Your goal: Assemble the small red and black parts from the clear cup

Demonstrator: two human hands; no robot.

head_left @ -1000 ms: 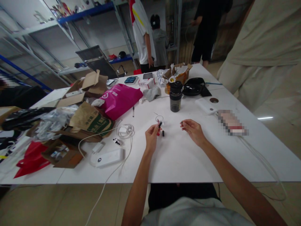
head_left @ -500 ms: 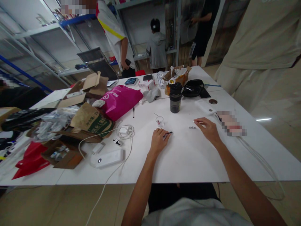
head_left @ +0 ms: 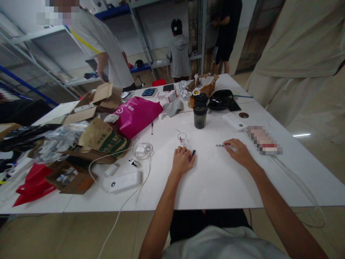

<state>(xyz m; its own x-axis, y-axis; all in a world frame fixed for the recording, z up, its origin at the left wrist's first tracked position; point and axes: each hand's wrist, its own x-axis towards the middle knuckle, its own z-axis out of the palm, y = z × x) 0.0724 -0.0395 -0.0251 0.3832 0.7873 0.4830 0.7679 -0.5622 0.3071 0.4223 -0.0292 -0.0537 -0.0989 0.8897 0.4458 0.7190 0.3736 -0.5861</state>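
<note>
My left hand (head_left: 183, 162) rests low over the white table, fingers curled round a small dark stick-like object (head_left: 193, 153) whose black end sticks out past the thumb. Just beyond that hand stands a small clear cup (head_left: 182, 138) with something reddish in it. My right hand (head_left: 237, 153) is at the right end of a short row of tiny grey pieces (head_left: 219, 145) on the tabletop. Its thumb and forefinger are pinched together there; whatever lies between them is too small to make out.
A dark tumbler (head_left: 200, 113) stands beyond the cup. To the right lie a phone (head_left: 265, 140) and a cable. At left are a white power bank (head_left: 125, 181), coiled cable (head_left: 144, 150), a pink bag (head_left: 138, 115) and boxes. Several people stand around the table.
My right hand has come down and slightly nearer to the row of grey pieces. The dark object in my left hand has turned to point more upward. A person at the back has moved left.
</note>
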